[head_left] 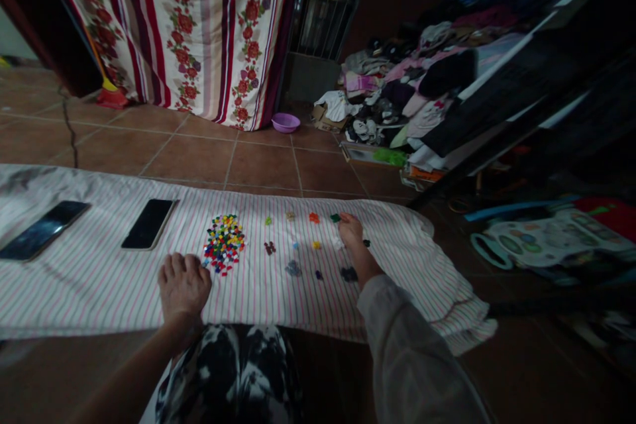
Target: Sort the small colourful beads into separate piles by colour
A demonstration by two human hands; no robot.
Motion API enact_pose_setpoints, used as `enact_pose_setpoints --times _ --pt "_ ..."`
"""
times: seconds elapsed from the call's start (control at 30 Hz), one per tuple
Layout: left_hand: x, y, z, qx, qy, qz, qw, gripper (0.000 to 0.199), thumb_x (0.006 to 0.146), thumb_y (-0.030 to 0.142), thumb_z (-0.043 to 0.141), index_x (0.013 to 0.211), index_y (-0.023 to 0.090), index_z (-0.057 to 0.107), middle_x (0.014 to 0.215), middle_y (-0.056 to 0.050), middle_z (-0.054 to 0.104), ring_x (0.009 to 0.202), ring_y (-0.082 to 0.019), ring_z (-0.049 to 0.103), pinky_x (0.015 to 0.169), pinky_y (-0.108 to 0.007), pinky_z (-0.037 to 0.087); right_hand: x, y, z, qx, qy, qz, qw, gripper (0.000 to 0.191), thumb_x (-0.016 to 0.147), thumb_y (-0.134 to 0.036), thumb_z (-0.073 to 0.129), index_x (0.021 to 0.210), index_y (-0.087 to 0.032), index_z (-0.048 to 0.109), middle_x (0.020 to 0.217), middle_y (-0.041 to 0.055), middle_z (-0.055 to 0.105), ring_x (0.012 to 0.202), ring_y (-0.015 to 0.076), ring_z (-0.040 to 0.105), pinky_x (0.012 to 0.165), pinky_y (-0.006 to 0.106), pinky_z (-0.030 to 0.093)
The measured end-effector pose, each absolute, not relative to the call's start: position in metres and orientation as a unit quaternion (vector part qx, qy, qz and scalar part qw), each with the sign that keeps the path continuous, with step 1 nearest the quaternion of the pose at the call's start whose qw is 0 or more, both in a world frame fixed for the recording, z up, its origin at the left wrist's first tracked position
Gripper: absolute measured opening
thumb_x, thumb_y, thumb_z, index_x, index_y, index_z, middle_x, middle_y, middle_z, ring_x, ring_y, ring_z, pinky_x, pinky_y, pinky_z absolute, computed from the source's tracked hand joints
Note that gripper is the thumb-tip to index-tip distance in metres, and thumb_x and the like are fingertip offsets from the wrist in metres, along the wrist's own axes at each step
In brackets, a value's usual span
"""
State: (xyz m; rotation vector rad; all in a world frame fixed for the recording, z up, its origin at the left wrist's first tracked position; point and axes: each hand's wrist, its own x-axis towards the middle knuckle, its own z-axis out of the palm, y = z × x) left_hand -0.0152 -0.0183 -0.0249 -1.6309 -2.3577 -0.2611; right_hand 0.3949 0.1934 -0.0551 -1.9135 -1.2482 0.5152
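My left hand (183,283) rests palm down on a striped cloth (258,305), its fingers spread a little. Just to its right lies a heap of small multicoloured pieces (224,242). Farther right, the fingertips of my right hand (352,230) are pinched together at a small dark green cluster (336,218); anything between them is too small to make out. Small one-colour groups lie in rows to its left, among them orange pieces (314,218), yellow pieces (317,245), brown pieces (269,248) and grey pieces (293,268). Black pieces (348,274) lie below my right wrist.
Two phones, a dark one (44,230) and another with a pale edge (149,224), lie at the left of the cloth. Beyond are a tiled floor, a floral curtain (209,33), a purple basin (285,122) and heaped clothes (397,93).
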Motion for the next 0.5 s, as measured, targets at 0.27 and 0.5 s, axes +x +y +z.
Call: enact_pose_setpoints --times 0.27,0.5 --pt "-0.016 -0.017 -0.023 -0.558 -0.817 -0.087 0.119 0.031 0.083 0.033 0.035 0.094 0.013 0.057 0.107 -0.016 0.056 0.12 -0.033 0.043 0.098 -0.045 0.034 0.395 0.193 -0.058 -0.738 -0.481 0.222 0.419 0.047 0.061 -0.011 0.048 0.103 -0.014 0.068 0.102 0.0095 0.071 0.094 0.0188 0.067 0.084 0.026 0.051" --pt "-0.017 -0.017 -0.027 -0.554 -0.817 -0.125 0.1 0.032 0.083 0.029 0.038 0.1 0.011 0.058 0.118 -0.02 0.055 0.125 -0.034 0.041 0.101 -0.047 0.032 0.399 0.185 -0.047 -0.766 -0.489 0.162 0.384 0.041 0.067 -0.021 0.051 0.104 -0.016 0.069 0.098 0.0108 0.07 0.089 0.022 0.066 0.082 0.031 0.05"
